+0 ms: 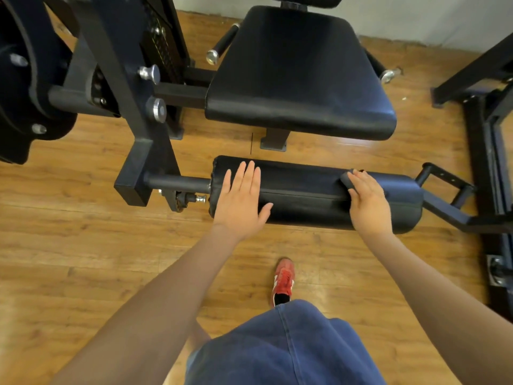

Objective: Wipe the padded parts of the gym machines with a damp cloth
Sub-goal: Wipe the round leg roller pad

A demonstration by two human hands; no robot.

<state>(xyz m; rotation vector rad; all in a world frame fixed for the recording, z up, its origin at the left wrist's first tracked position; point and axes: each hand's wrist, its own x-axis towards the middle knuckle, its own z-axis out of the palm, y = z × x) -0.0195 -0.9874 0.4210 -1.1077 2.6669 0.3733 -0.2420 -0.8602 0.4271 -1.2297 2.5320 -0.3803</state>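
1. Hands first: our left hand (241, 200) lies flat on the roller pad (316, 194), near its left end, with straight fingers spread a little. It pinches nothing.
2. Our right hand (367, 202) is on the same roller pad, toward its right end. Its fingers press down on a small dark cloth (350, 181), and the thumb side curls at the cloth's edge. Only a bit of the cloth peeks out from under the fingers.
3. We think we are in the middle of wiping the roller pad. We cannot tell which parts of it are wet or clean, because the black cover looks the same all over.
4. Just past the roller pad, farther from us, sits the big black seat pad (297, 76). We cannot tell whether it is wiped yet. A bit of another pad (306, 0) shows at the top, past the seat pad, and that may need wiping too.
5. We see no words, brands or labels we can read on the machine. Near the roller pad, on our side, our red shoe (283, 282) has white stripes, but no name we can read.
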